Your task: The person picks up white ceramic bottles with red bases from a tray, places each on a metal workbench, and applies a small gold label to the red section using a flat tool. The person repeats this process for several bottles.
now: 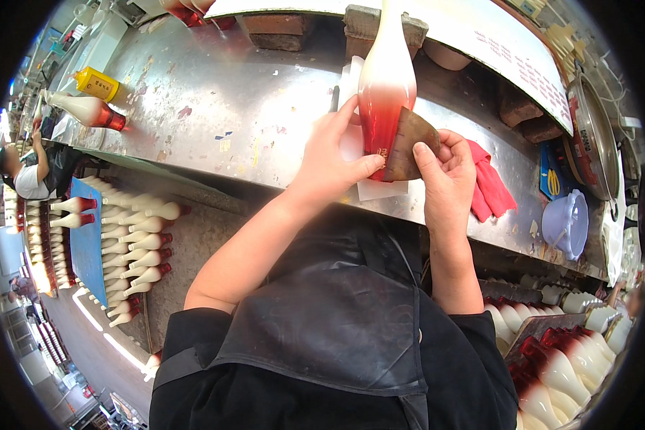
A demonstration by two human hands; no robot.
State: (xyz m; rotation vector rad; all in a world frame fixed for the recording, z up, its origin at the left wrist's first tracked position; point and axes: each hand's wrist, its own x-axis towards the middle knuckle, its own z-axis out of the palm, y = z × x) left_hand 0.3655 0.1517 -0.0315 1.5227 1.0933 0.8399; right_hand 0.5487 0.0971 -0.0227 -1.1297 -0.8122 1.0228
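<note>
A glossy bottle [388, 80], white at the neck and red toward its base, lies lengthwise before me with gold writing on the red part. Its neck reaches over a worn block [355, 29]. My left hand [336, 145] grips the bottle's lower left side, the thumb pressed near the gold writing. Between the thumb and fingers of my right hand [446, 166] is a thin brown curved scraper [416, 142], its straight edge against the bottle's red right side. A sheet of white paper [373, 192] shows under the base.
The metal workbench [193, 107] carries another bottle [88, 110], a yellow squeeze bottle [98, 84], a red cloth [486, 183] and a lilac bucket [565, 226]. A white board with red marks [516, 51] rests on bricks. Rows of bottles [145, 242] stand left; more [559, 360] lie right. A person [29, 169] works far left.
</note>
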